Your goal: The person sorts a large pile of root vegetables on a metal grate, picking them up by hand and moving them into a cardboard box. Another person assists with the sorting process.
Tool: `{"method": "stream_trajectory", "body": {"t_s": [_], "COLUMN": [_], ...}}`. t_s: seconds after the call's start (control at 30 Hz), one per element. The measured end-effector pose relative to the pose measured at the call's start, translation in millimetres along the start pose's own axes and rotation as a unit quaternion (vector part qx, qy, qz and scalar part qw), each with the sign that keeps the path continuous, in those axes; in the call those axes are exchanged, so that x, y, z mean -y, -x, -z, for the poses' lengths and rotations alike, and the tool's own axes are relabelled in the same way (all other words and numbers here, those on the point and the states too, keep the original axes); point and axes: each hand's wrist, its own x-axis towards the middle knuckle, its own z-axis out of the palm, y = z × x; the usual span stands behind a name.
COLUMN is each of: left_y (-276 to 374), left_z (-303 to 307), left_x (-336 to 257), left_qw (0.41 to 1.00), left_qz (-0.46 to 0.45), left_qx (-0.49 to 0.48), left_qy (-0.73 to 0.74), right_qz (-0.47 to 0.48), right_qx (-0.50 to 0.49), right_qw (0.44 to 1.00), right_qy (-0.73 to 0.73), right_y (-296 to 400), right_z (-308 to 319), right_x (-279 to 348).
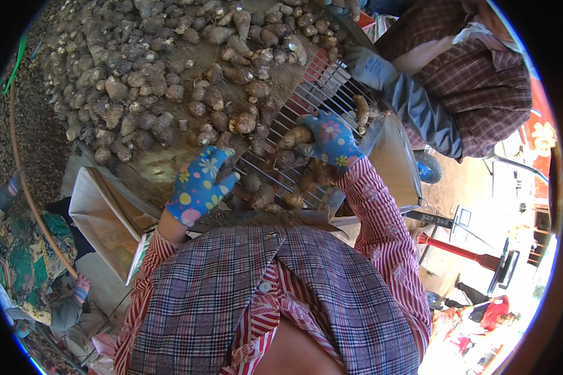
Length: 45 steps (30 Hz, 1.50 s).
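Observation:
Blue flowered gloves cover both hands. My right hand point(330, 139) is over a metal bar grate point(286, 180), its fingers around a brown taro-like tuber point(296, 137). My left hand point(202, 183) is at the grate's left edge with fingers and thumb apart, holding nothing. Several more tubers lie on the grate below and between the hands, one of them a round tuber point(293, 200) near the front rim. A longer tuber point(361, 112) rests at the grate's right side. Beyond my left hand, a soil-covered surface carries a large heap of tubers point(145, 79).
A co-worker's gloved hand and grey sleeve point(394, 89) reach in at the upper right. Another person point(37, 262) in patterned clothing is at the lower left. A white chute point(105, 220) stands left, a metal side panel point(394, 164) right. Farther right is a red pole point(460, 251).

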Motion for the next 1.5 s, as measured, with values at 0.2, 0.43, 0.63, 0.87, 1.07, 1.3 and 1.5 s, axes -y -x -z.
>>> {"method": "stream_trajectory", "body": {"t_s": [0.2,0.43,0.63,0.87,1.07,1.3,1.5], "left_y": [-107,-171,-165,-163,-146,-132,-120], "left_z": [41,-13,-50,-103,-46,-64,-100], "left_x": [-20,-46,-77,-43,-48,-21,3], "left_qw": [0.987,0.983,0.940,0.987,0.948,0.982,0.783], "left_qz": [-0.103,-0.124,-0.199,-0.095,0.066,-0.035,0.060], "left_qx": [-0.108,0.093,0.207,0.117,0.123,0.109,0.132], "left_qy": [-0.057,-0.100,-0.186,0.049,0.286,0.148,0.605], "right_qz": [0.002,-0.027,-0.156,-0.157,-0.232,-0.057,0.042], "right_qx": [-0.143,-0.331,-0.333,-0.253,-0.284,-0.179,-0.106], "right_qw": [0.985,0.906,0.911,0.954,0.930,0.978,0.993], "right_qy": [-0.093,-0.262,-0.188,-0.034,-0.019,-0.085,0.011], "right_y": [39,89,145,129,171,87,105], "right_z": [-5,-24,-36,-66,-63,-26,-57], "right_x": [-8,-25,-25,-2,-50,11,-8]}}
